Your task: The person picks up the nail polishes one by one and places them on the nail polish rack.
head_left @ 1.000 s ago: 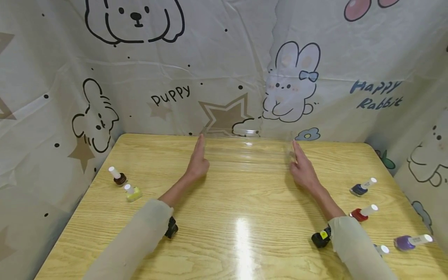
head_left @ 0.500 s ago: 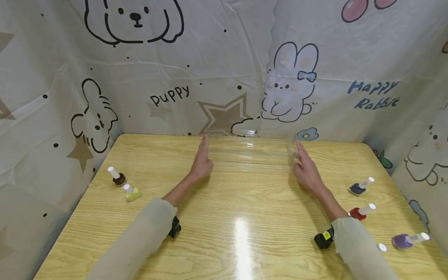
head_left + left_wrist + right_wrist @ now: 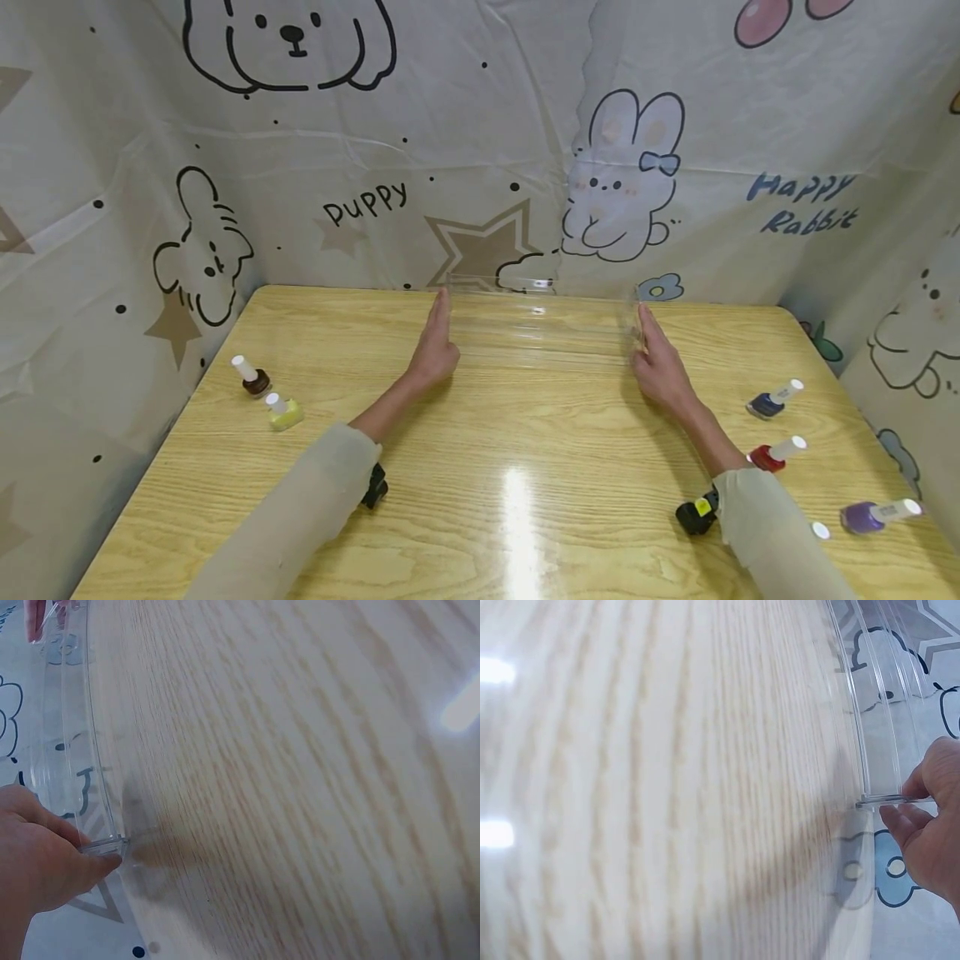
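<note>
A long clear plastic rack [image 3: 536, 333] with stepped ledges stands at the back of the wooden table, between my two hands. My left hand [image 3: 433, 346] is at its left end; in the left wrist view, thumb and fingers [image 3: 97, 864] pinch the end panel. At the opposite end, my right hand [image 3: 662, 358] grips the other panel, with the thumb on one face and the fingers on the other in the right wrist view. The rack [image 3: 881, 712] is see-through, so the table and the printed cloth show through it.
Dark brown [image 3: 257, 382] and yellow nail polish bottles [image 3: 286, 416] stand on the left. To the right are navy [image 3: 767, 406], red [image 3: 767, 458] and purple bottles [image 3: 862, 517], plus a white cap [image 3: 821, 531] partly behind the sleeve. A printed cloth [image 3: 465, 150] hangs behind the table.
Both hands and the clear rack have shifted slightly to the right, mostly in the first half second. The grip at both ends looks the same, and the bottles stay where they were.
</note>
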Demonstrator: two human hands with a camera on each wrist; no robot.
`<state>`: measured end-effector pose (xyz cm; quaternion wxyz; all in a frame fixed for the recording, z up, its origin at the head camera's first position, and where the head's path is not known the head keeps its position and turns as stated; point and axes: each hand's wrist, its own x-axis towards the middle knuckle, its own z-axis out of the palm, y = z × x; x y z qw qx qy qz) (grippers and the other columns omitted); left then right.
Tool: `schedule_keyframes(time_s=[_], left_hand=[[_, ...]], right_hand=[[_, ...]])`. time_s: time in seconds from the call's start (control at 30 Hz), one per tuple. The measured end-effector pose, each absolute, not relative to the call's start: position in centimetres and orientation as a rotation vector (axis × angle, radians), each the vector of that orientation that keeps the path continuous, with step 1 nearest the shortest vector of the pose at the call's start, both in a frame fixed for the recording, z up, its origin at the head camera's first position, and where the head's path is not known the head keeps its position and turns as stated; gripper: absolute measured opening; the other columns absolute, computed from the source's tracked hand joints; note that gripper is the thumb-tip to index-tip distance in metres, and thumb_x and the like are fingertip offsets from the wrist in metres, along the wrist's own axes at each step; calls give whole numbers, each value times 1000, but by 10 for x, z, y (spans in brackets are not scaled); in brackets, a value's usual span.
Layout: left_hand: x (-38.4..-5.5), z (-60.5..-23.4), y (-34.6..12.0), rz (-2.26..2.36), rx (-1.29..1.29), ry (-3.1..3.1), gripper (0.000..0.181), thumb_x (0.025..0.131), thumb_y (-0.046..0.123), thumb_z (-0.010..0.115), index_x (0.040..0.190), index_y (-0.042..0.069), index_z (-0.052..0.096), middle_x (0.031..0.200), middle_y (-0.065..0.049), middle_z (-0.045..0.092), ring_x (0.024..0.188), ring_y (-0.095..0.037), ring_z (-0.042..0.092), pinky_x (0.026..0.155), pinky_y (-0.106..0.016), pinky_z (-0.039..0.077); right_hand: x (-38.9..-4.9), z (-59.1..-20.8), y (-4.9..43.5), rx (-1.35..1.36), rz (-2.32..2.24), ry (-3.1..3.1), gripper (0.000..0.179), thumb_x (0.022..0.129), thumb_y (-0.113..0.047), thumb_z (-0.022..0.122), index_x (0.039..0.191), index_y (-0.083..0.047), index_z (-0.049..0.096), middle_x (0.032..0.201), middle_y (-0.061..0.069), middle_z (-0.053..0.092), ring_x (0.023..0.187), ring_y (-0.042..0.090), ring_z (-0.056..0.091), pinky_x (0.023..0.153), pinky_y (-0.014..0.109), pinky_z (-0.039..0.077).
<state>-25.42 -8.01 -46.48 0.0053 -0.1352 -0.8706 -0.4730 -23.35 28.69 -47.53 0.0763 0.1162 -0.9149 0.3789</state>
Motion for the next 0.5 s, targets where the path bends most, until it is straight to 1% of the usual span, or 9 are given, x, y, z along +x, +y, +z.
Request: schedule_keyframes(time_s=[0.1,0.33,0.5], left_hand=[[-254,-464,-80,-1468,-418,-2737,87,84,-26,34,157,-2,-6,165,-19,-5,151,-32,-3,120,-38,4],[-255,-464,-81,-1460,-400,-2770,89,84,-26,34,158,0,-7,166,-16,-6,151,-27,-5,120,-36,2],[-258,-466,-82,-1398,-375,-2820,91,84,-24,36,158,2,-8,166,-15,-7,150,-23,-6,120,-36,4]], right_hand=[[-234,-476,287,346,1128,-2748,78,91,13,40,159,0,6,163,24,7,148,39,9,118,52,11],[-235,-478,288,333,1093,-2763,78,92,12,40,160,-2,4,163,24,7,149,39,9,118,52,11],[-234,-477,287,323,1085,-2772,77,92,11,40,159,-1,5,163,24,7,148,39,9,118,52,11]])
